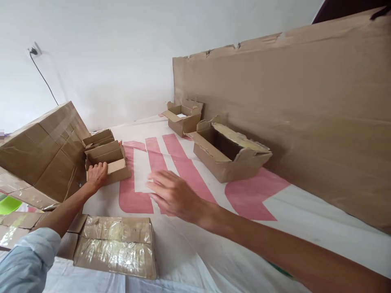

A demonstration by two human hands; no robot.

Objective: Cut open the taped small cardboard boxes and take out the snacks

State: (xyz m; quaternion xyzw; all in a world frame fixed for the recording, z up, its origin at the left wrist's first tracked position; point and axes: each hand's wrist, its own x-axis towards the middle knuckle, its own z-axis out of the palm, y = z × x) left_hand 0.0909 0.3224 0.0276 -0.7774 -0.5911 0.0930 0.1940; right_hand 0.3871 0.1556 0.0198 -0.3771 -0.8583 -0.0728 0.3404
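One open box (117, 176) in the left hand's grip

Head view: the left hand (97, 174) clasps the open box's near rim, fingertips hidden, toward the cloth's (183, 260) far left corner. The blurred right hand (177, 196) hangs released over the cloth's middle. A taped carton (39, 150) is cut off at left.

The small cardboard box (118, 176) is plain brown and open at the top, standing upright on the white-and-pink cloth (137, 202). Its far flap rises above the opening, while a paler flap lies low along the near edge. The inside is shadowed, too dim to read. The box sits just beside the large taped carton (36, 146), its near left corner covered by the left hand (97, 175).
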